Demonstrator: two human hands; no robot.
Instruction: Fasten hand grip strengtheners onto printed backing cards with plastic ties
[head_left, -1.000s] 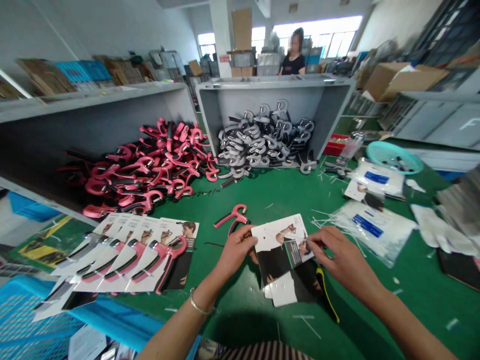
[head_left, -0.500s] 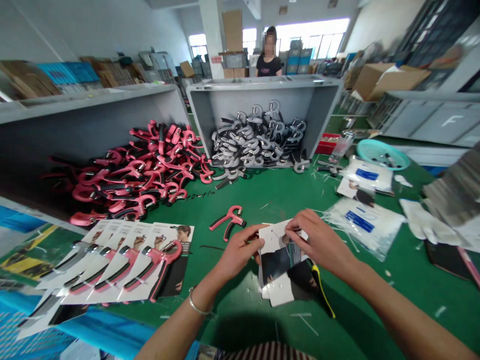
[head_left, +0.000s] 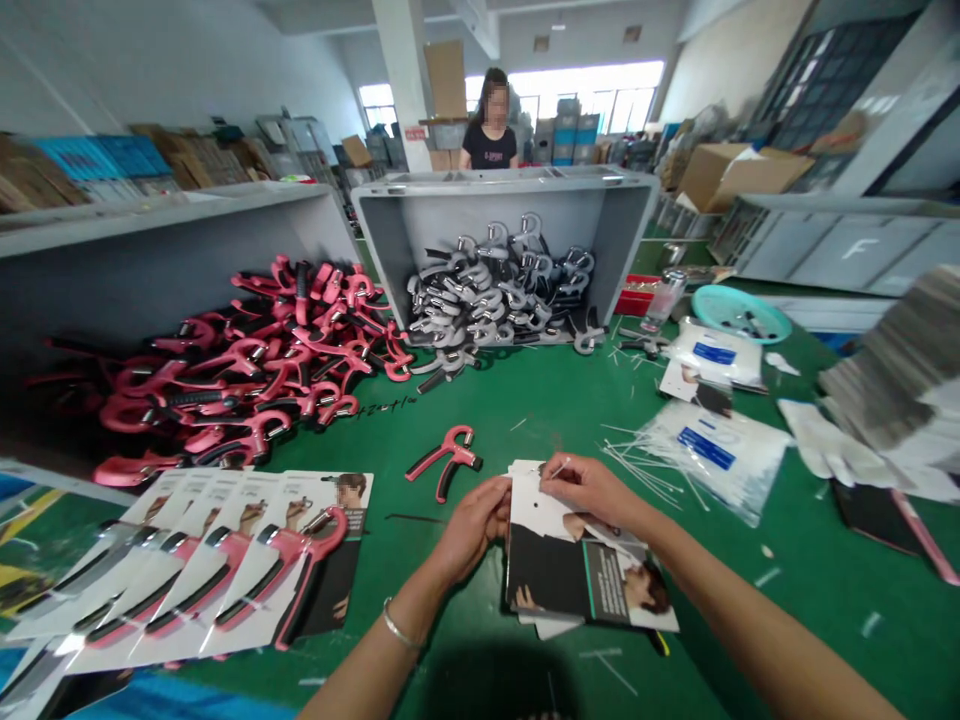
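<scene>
My left hand (head_left: 480, 518) is closed on the left edge of a printed backing card (head_left: 551, 575), which lies over other cards on the green table. The card is white and dark with a person's picture and a small hole showing. At its top edge my right hand (head_left: 589, 492) is closed in a pinch on a thin white cable tie (head_left: 564, 464). To the left of the cards lies a pink and black hand grip strengthener (head_left: 448, 462). A yellow tool handle (head_left: 661, 644) pokes out from under the cards.
Carded grip strengtheners (head_left: 281, 570) overlap at left. A grey bin holds pink strengtheners (head_left: 247, 365); another holds grey ones (head_left: 495, 290). Bags of cable ties (head_left: 731, 465), a turquoise plate (head_left: 780, 325) and white gloves (head_left: 817, 440) lie at right. A person (head_left: 491, 130) stands behind the bins.
The card between my hands has turned and lowered onto the other cards, now showing more of its print and covering most of the yellow handle. The whole view has shifted slightly.
</scene>
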